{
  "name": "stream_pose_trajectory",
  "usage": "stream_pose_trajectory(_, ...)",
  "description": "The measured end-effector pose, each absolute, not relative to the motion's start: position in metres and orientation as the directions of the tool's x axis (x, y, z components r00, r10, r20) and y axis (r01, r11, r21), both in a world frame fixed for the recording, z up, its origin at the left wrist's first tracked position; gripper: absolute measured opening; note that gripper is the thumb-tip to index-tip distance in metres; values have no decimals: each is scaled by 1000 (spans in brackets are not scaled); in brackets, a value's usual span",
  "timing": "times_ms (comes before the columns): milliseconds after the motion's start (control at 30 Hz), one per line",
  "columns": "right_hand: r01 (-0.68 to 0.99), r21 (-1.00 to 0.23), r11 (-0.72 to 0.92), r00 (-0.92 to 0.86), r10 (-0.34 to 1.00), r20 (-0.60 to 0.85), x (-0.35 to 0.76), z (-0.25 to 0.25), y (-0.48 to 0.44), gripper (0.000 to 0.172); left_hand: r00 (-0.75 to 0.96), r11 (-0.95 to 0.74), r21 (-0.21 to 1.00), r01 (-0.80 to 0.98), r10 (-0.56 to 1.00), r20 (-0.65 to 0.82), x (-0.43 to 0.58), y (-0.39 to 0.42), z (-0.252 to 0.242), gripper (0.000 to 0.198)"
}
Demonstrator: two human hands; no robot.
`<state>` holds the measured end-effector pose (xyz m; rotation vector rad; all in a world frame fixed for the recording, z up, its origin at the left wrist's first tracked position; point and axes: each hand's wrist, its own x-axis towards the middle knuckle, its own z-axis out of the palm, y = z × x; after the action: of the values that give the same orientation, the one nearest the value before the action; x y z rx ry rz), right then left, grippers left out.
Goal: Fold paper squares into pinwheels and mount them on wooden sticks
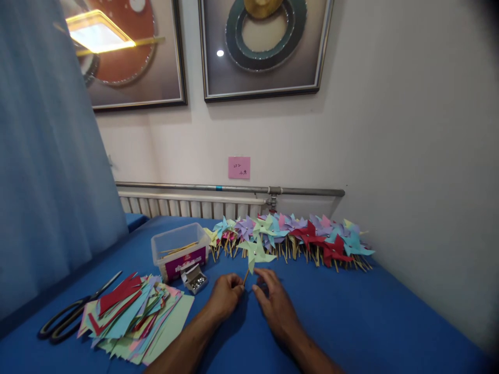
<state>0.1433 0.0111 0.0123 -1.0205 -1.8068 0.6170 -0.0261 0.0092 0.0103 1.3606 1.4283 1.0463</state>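
A pale green paper pinwheel [255, 252] on a thin wooden stick stands tilted in front of me. My left hand [226, 297] pinches the lower part of its stick. Just right of the stick is my right hand [273, 300], its fingers apart and curved, with the tips near the pinwheel's lower blade; whether they touch it I cannot tell. Behind the held one, many finished pinwheels [307, 234] in red, blue, purple and green lie in a long heap, sticks toward me. A small open box of shiny metal pins [197, 280] sits left of my left hand.
At left, a pile of cut coloured paper [156, 317] lies beside large black-handled scissors [74, 314]. A clear plastic tub [179, 239] with wooden sticks stands behind the pin box. The blue table [343, 317] meets the wall, with a radiator [202, 208] behind. A blue curtain [50, 156] hangs at left.
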Motion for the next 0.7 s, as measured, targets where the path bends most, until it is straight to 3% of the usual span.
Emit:
stream_pose_trajectory(100, 382, -752, 538, -236, 843, 483, 143, 12, 12, 31, -22, 43, 968, 246, 999, -38, -28, 11, 8, 9)
stream_pose_trajectory(167, 385, -798, 464, -140, 884, 446, 146, 13, 16, 30, -41, 36, 968, 249, 999, -27, -30, 13, 6, 8)
stream_pose_trajectory(333, 357, -866, 350, 153, 893, 424, 160, 16, 30, 51, -49, -10, 934, 358, 998, 29, -32, 15, 2, 5)
stream_pose_trajectory(700, 437, -770, 465, -45, 866, 497, 150, 13, 17, 40, -48, -14, 940, 341, 998, 32, -31, 13, 4, 4)
